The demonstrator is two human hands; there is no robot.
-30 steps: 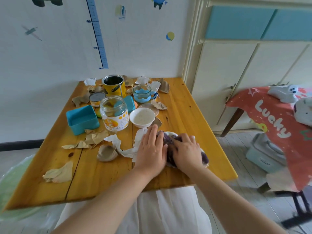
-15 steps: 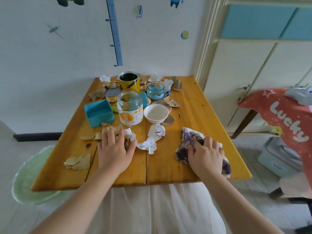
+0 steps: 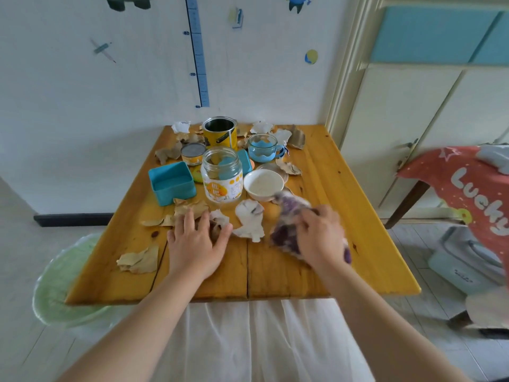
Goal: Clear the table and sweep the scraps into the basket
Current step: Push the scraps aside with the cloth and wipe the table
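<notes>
Paper scraps lie over the wooden table [image 3: 316,266]: a white crumpled piece [image 3: 249,220], tan pieces [image 3: 139,260] at the near left and more at the back. My left hand [image 3: 197,244] lies flat with fingers spread on scraps near the table's middle. My right hand [image 3: 321,238], blurred by motion, grips a purple and white cloth [image 3: 286,219] on the table to the right. A basket lined with a green bag [image 3: 63,282] stands on the floor by the table's near left corner.
A teal box [image 3: 172,183], a glass jar [image 3: 221,177], a white bowl [image 3: 263,184], a yellow tin [image 3: 219,132], a small can [image 3: 192,154] and a blue-banded glass cup [image 3: 261,147] crowd the table's back half. A red cloth-covered chair [image 3: 468,188] stands right.
My right hand has slid the cloth away from the front right edge toward the white bowl. My left hand stays on the scraps near the middle. The view has shifted.
</notes>
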